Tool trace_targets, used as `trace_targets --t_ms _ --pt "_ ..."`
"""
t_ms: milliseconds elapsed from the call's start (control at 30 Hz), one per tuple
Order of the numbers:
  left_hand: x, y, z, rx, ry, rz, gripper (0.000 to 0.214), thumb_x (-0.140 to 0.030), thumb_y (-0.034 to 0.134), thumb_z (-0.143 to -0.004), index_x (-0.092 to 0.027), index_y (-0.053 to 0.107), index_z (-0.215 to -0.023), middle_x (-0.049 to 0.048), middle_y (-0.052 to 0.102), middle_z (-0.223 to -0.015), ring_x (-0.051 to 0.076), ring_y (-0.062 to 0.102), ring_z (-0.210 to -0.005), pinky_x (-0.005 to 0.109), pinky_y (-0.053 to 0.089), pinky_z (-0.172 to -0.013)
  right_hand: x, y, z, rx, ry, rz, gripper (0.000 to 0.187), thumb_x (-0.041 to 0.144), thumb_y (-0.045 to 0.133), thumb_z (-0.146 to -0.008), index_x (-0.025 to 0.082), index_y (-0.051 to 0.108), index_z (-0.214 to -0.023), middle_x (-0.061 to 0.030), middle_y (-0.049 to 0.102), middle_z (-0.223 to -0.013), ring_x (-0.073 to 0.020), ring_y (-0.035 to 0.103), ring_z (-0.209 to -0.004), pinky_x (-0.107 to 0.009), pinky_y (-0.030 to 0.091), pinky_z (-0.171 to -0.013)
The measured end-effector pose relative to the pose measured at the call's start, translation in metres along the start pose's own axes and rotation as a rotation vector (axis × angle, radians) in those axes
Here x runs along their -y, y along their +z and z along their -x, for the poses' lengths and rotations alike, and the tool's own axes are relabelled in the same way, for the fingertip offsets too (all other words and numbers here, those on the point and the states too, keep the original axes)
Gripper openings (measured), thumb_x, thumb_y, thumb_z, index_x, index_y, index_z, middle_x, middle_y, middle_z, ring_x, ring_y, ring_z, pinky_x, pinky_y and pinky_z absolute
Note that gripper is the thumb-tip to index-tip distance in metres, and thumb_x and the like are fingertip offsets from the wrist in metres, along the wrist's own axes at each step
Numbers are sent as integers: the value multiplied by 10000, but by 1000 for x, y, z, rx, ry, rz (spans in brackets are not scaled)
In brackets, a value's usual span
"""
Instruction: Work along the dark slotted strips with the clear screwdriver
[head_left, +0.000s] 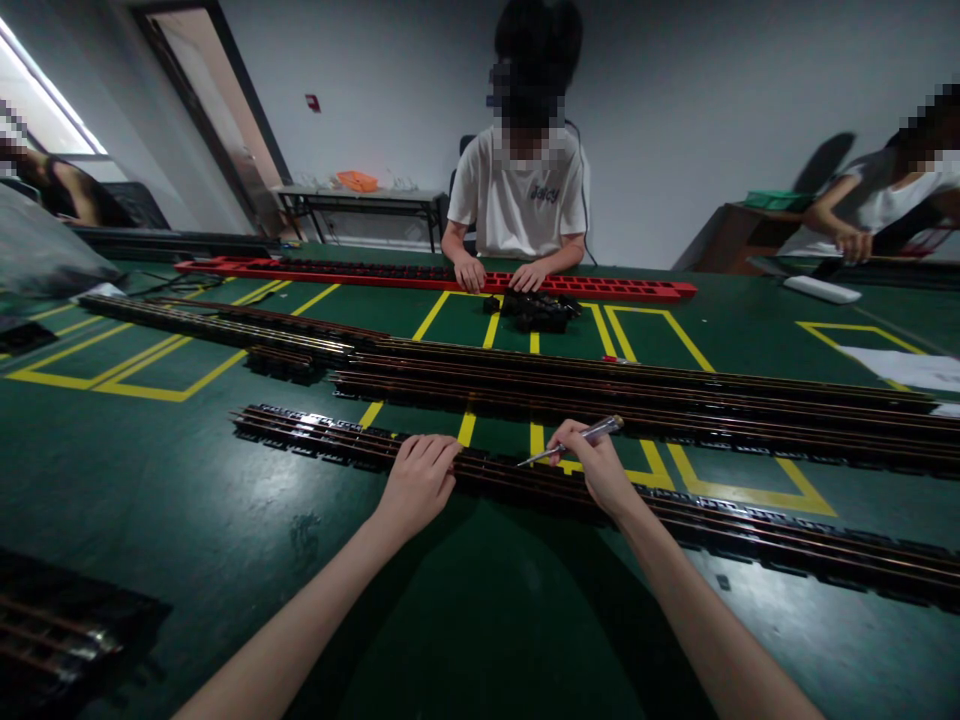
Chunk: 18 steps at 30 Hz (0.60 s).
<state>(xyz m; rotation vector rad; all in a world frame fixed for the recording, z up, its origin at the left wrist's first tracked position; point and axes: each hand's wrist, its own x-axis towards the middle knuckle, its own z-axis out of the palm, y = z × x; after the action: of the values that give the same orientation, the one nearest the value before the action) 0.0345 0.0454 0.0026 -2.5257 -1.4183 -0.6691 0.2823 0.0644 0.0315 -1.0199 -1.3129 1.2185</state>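
Note:
A long black rail with copper strips [330, 432] lies across the green table in front of me. My left hand [421, 478] is closed over the rail, its fingers bent across the top and far edge. In my right hand [589, 462] is a screwdriver [604, 428], gripped between thumb and fingers, with a clear handle and a thin metal shaft. It slants down to the left, its tip at the rail's upper side, right of my left hand. Whether the tip touches the rail I cannot tell.
More copper-stripped rails [525, 375] lie beyond mine, and another rail end [67, 630] is at lower left. Across the table a person [525, 190] has both hands at a red frame [637, 288] beside black parts [541, 310]. Other people sit at both sides.

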Motion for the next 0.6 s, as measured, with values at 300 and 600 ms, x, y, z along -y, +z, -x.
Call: trace_targets --t_ms 300,600 --pt "-4 1 1 -13 -20 -38 338 -50 423 -782 -144 607 -1050 86 663 -1080 238 577 -1020 418 393 -929 1 3 0 12 5 -3 202 297 562 -731 178 604 -573 -1 594 -518 -136 572 -508 -271 468 -550" --pt "-4 2 2 -70 -39 -61 390 -6 403 -774 -161 612 -1065 77 667 -1082 233 579 -1028 428 379 -964 8 -4 -1 -8 -13 64 221 347 612 -753 177 620 -613 -2 612 -538 -140 601 -539 -283 508 -598"
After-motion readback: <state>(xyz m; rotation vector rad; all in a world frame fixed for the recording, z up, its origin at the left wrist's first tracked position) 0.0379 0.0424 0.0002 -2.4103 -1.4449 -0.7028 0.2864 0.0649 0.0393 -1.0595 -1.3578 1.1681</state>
